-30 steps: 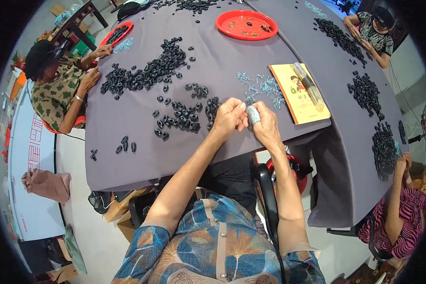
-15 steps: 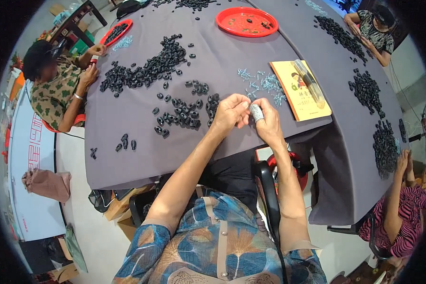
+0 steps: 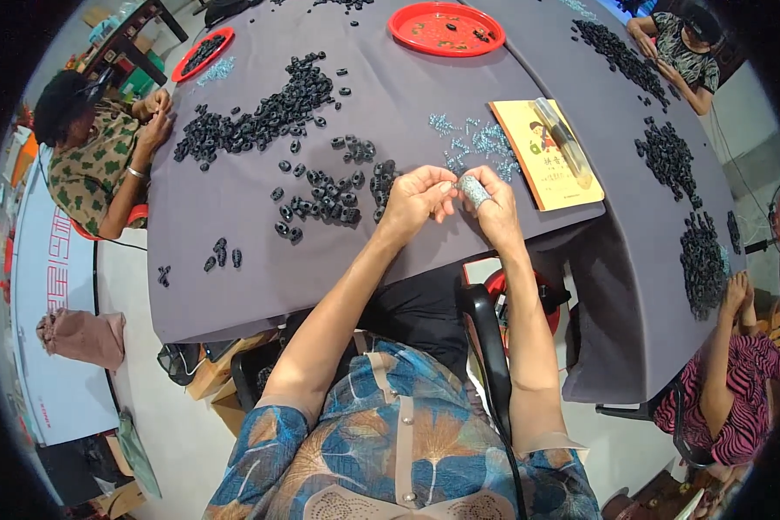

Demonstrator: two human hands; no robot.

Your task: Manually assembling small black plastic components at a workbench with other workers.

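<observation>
Over the table's near edge, my left hand (image 3: 414, 206) is closed, its thumb and fingertips pinched together. My right hand (image 3: 496, 217) meets it there, also closed, with a speckled grey wrap (image 3: 474, 190) around one digit. Whatever sits between the fingertips is too small and covered to make out. Just left of my hands lie small black ribbed oval pieces (image 3: 325, 198), some heaped against my left hand. Beyond my right hand, small silvery coil springs (image 3: 485, 143) are scattered on the cloth.
A yellow booklet (image 3: 537, 178) with a clear tube (image 3: 572, 147) on it lies right of the springs. Farther back are a red tray (image 3: 407, 36) and a larger black heap (image 3: 269, 113). Co-workers sit left (image 3: 95, 173), far right (image 3: 685, 52) and lower right (image 3: 728, 381).
My hands stay together at the table edge; the right hand has turned slightly, showing more of the grey wrap. The view has shifted a little. The co-worker on the left has raised their hands.
</observation>
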